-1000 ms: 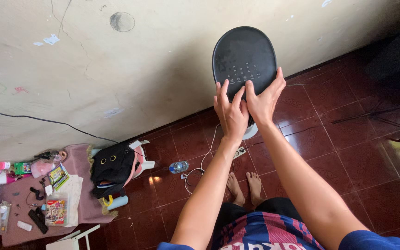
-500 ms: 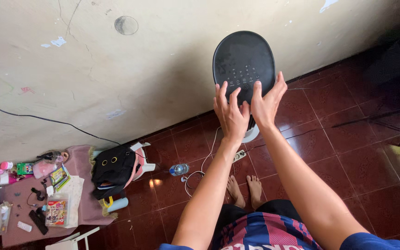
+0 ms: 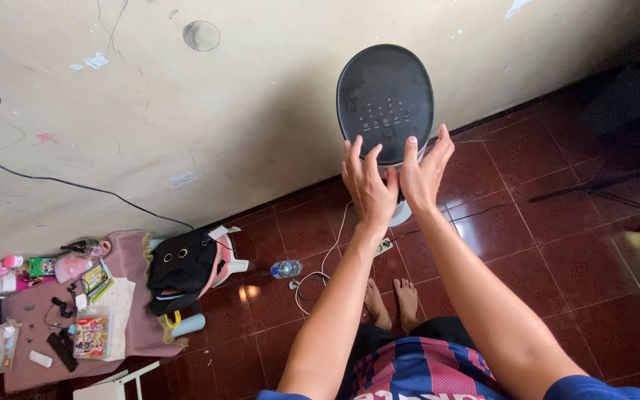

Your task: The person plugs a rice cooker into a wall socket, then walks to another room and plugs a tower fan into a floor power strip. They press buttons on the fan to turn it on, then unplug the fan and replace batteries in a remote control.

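while both hands, left hand point(image 3: 369, 185) and right hand point(image 3: 424, 169), rest spread and ungripping on the black fan top point(image 3: 385, 100) at upper centre, button-pressing seems underway; next needs one precise fingertip.

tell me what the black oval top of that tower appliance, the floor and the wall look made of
The oval top panel looks like matte black plastic: smooth, evenly dark, with small pale touch symbols near both hands. The floor seems to be glazed dark red tile: grout lines and bright reflections show. The wall looks like painted plaster, cream and matte, with hairline cracks and chipped spots.
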